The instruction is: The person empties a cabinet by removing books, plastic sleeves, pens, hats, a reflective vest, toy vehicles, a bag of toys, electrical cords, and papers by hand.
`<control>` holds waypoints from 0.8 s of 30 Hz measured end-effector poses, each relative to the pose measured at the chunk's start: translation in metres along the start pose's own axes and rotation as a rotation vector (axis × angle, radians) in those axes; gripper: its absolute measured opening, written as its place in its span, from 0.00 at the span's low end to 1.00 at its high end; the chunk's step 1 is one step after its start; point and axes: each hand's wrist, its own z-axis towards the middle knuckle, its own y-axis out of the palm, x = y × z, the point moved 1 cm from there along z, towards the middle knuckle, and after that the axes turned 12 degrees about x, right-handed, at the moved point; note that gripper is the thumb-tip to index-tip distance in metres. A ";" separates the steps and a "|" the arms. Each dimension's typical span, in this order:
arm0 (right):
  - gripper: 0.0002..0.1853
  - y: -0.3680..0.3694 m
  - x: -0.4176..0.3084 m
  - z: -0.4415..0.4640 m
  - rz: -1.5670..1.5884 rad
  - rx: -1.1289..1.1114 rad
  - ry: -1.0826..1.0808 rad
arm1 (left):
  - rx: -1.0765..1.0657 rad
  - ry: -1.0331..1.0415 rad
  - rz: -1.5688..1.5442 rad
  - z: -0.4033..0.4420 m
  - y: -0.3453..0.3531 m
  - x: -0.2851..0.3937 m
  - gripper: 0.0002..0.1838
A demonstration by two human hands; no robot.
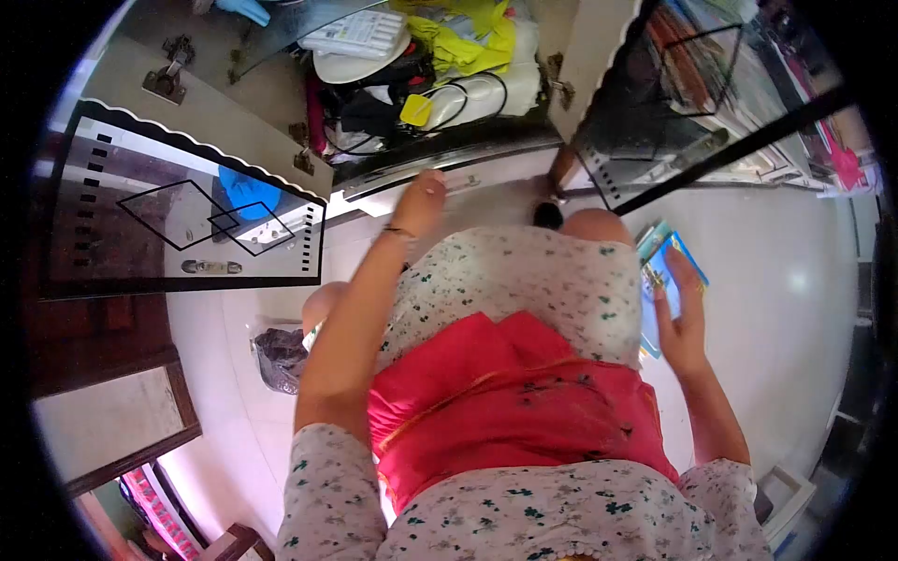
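Note:
My left hand (423,208) is raised in front of the open cabinet, near its lower front edge (449,168). It is blurred, its fingers look bent, and I see nothing in it. On my right, beside my knee, my right hand (681,318) has its thumb and fingers against a small stack of thin books (652,335) with blue, picture-printed covers. The dress and the hand cover part of the stack. Red cloth (524,411) lies across my lap over a white dress with a leaf print.
Glass-paned doors stand open left (187,224) and right (692,122). Inside the cabinet are a white case of pens (355,35), yellow-green cloth (468,42), a black cable (500,89) and dark items. A dark plastic bag (281,358) lies on the pale floor (776,243).

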 end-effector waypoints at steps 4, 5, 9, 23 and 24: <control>0.23 0.040 -0.030 0.012 -0.134 -0.123 -0.283 | -0.469 0.020 0.426 -0.035 0.098 -0.066 0.17; 0.22 0.045 -0.036 0.013 -0.190 -0.112 -0.335 | -0.618 -0.015 0.442 -0.058 0.121 -0.073 0.18; 0.19 0.054 -0.025 0.019 -0.156 -0.131 -0.292 | -1.072 -0.289 0.295 -0.177 0.182 -0.084 0.24; 0.14 0.058 -0.024 0.024 -0.217 -0.164 -0.236 | -0.998 -0.386 0.770 -0.218 0.239 -0.299 0.12; 0.14 0.059 -0.025 0.025 -0.202 -0.165 -0.243 | -0.964 -0.467 0.691 -0.220 0.239 -0.297 0.11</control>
